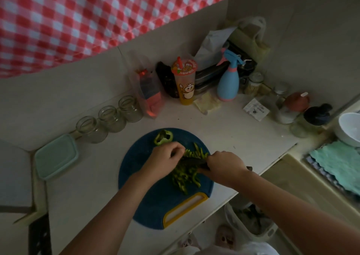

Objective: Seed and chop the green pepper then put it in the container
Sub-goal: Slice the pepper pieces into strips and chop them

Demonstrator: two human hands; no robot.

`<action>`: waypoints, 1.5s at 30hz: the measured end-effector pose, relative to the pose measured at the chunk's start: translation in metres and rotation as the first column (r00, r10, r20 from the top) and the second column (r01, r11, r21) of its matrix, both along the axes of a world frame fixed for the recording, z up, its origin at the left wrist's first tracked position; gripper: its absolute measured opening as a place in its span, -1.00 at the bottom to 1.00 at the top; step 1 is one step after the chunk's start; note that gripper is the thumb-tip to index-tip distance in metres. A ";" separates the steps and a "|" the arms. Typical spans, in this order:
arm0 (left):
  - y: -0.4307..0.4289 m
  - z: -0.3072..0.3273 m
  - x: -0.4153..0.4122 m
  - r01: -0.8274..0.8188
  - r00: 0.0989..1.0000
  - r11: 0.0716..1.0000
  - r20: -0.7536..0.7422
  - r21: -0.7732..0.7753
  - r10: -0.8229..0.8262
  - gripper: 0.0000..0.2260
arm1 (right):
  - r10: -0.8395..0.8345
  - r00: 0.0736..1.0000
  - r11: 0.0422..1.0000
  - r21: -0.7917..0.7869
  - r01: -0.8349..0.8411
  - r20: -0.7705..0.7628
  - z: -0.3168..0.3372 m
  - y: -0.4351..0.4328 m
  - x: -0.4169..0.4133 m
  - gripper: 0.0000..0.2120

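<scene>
Gripped knife in right hand, closed round handle, frame centre. Held pepper strips with curled left hand on blue board. Noted container mid-left, lid on.

Chopping board looks like matt blue plastic with a yellow plastic handle. Three jars are clear glass. Container is smooth mint plastic. The checked sheet up top is shiny, crinkly. Teal cloth looks fuzzy.
</scene>
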State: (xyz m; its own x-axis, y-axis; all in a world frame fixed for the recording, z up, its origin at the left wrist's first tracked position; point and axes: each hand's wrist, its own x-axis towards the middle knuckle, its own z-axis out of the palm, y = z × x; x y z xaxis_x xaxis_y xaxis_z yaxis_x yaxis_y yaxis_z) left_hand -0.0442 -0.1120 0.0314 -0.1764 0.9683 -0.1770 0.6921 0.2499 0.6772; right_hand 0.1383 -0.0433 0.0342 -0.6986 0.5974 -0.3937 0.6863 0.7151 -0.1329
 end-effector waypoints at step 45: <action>-0.098 -0.048 -0.033 -0.419 0.831 0.863 0.265 -0.282 0.490 -0.33 | -0.509 0.845 0.748 -0.570 0.341 -0.163 -0.059 -0.104 -0.025 -0.49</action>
